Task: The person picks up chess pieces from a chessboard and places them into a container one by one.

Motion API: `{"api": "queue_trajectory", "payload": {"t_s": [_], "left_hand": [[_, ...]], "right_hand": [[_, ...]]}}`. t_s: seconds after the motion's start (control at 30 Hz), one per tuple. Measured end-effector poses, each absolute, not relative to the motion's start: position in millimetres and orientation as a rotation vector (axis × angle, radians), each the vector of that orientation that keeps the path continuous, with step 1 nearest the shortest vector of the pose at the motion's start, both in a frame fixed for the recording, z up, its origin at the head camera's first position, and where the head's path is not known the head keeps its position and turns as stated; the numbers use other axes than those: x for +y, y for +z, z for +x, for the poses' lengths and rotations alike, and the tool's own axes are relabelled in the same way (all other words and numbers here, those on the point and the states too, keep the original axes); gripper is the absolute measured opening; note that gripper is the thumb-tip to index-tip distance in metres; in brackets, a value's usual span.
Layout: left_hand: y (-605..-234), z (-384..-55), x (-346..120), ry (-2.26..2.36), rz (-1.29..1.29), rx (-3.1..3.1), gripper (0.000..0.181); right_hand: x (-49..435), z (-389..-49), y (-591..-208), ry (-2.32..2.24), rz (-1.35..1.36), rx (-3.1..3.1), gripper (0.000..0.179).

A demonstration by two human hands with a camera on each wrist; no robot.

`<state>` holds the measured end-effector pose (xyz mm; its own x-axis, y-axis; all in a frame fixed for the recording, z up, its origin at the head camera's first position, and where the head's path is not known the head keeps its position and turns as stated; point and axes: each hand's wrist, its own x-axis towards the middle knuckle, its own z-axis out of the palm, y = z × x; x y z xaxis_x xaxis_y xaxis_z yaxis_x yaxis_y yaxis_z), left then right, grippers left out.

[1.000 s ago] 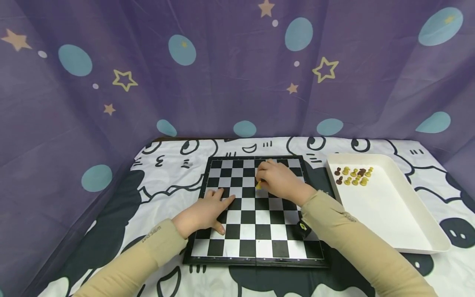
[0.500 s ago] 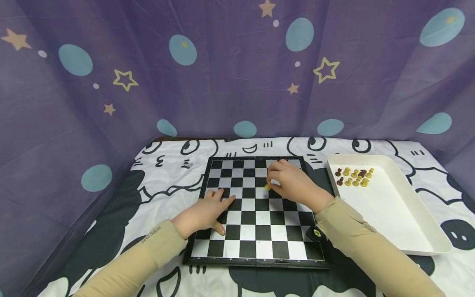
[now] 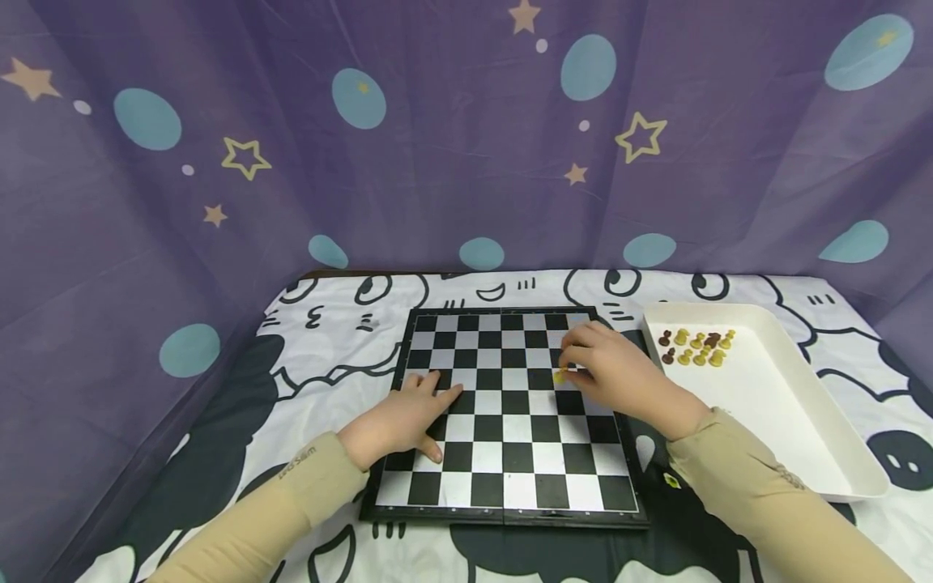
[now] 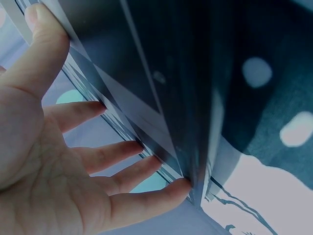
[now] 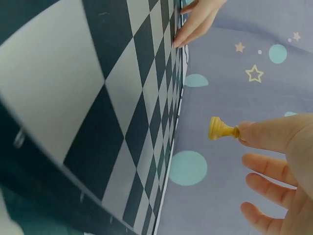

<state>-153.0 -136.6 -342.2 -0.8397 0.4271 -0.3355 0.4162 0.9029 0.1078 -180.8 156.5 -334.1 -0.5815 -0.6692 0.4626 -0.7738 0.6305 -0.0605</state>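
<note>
My right hand (image 3: 615, 376) pinches a yellow chess pawn (image 5: 222, 129) by its head, between thumb and finger. In the right wrist view the pawn lies on its side, base pointing away from the fingertips and apart from the board. The head view has this hand over the right edge of the black-and-white chessboard (image 3: 503, 453), toward its far half. My left hand (image 3: 401, 413) rests with spread fingers on the board's left side. In the left wrist view, its fingertips (image 4: 183, 186) touch the board's surface.
Right of the board stands a white tray (image 3: 773, 413). Several yellow chess pieces (image 3: 700, 356) and a few dark brown ones (image 3: 665, 338) stand or lie at its far left. A cartoon-print cloth (image 3: 335, 356) covers the table, and a purple curtain (image 3: 437, 178) hangs behind.
My right hand has moved right across the board with the pawn, from near the middle to the right edge. The left hand stays in place.
</note>
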Motion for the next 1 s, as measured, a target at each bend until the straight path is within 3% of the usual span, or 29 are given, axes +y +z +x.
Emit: {"api": "queue_trajectory", "payload": {"t_s": [0.6, 1.0], "left_hand": [[-344.2, -153.0, -137.5, 0.03, 0.628, 2.712, 0.097], [-344.9, -153.6, -138.1, 0.025, 0.626, 2.715, 0.096]], "right_hand": [[222.8, -182.3, -317.8, 0.288, 1.061, -2.36, 0.024], [277.0, -193.4, -316.5, 0.221, 0.877, -2.463, 0.021]]}}
